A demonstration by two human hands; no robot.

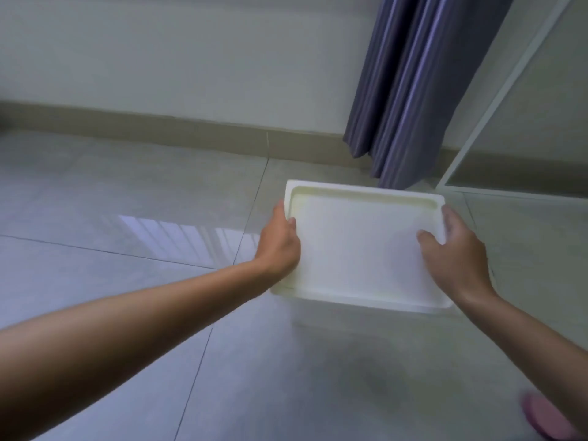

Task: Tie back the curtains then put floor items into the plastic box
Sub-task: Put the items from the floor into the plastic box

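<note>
A white plastic lid (359,249) with a raised rim lies flat over the plastic box, whose wall barely shows beneath it. My left hand (280,241) grips the lid's left edge, thumb on top. My right hand (455,253) grips the right edge, fingers spread over its surface. A blue-grey curtain (413,90) hangs gathered in folds just behind the box, its hem near the floor. No tie on the curtain is visible from here.
Glossy grey floor tiles (127,249) spread to the left and front. A beige skirting board (191,132) runs along the white wall. A white door frame (496,106) stands at the right. A pink object (547,418) is blurred at the bottom right.
</note>
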